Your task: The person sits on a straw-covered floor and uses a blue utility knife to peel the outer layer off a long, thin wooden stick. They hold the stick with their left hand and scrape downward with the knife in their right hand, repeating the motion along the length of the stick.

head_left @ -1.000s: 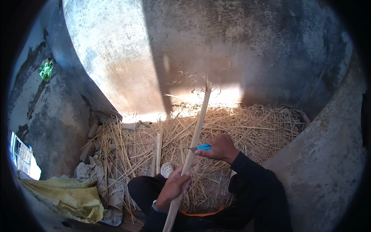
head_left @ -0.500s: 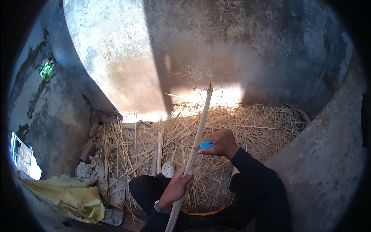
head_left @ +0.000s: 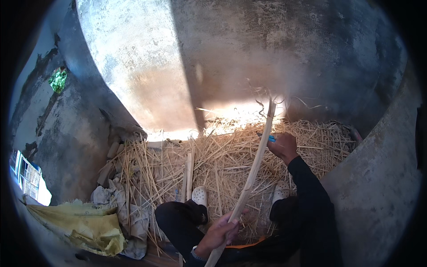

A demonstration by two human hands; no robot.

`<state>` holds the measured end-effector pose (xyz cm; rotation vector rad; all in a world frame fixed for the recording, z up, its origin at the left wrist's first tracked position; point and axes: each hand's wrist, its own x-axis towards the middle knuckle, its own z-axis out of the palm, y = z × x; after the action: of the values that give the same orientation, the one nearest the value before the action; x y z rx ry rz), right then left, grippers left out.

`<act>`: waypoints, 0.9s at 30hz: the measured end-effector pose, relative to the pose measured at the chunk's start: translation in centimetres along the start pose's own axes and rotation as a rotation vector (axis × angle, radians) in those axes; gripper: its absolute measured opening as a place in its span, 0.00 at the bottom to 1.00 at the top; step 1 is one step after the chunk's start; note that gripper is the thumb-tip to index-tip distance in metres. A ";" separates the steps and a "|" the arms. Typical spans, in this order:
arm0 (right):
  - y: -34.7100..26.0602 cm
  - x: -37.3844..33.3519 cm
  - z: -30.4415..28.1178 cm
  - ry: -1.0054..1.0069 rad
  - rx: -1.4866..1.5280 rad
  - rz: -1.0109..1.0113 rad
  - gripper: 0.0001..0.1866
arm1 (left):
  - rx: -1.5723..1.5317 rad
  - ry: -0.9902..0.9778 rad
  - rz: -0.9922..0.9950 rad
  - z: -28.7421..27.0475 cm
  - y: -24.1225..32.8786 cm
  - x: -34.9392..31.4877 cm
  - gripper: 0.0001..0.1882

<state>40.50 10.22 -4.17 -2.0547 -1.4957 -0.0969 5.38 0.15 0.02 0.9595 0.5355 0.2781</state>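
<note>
The left hand (head_left: 222,230) is wrapped around the lower part of the wooden strip (head_left: 255,168); the right hand (head_left: 284,146), clenched on a blue-handled knife (head_left: 271,139), is at its upper part. Snagging grain might make the knife skid or gouge. The strip's near end is cut off; blade contact is unclear.

A makeshift workshop, by its stained bare walls (head_left: 275,53) and littered pale strips (head_left: 322,149).

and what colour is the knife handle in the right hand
Bright blue; the knife handle in the right hand shows best in the head view.
</note>
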 end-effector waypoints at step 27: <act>-5.1 -2.5 1.5 0.122 0.063 -0.447 0.39 | -0.018 0.131 0.070 -2.9 1.5 2.4 0.25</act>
<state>34.63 9.80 -4.25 -1.6033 -1.8278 -0.3390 5.83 4.10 -0.78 0.9480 0.6187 0.4106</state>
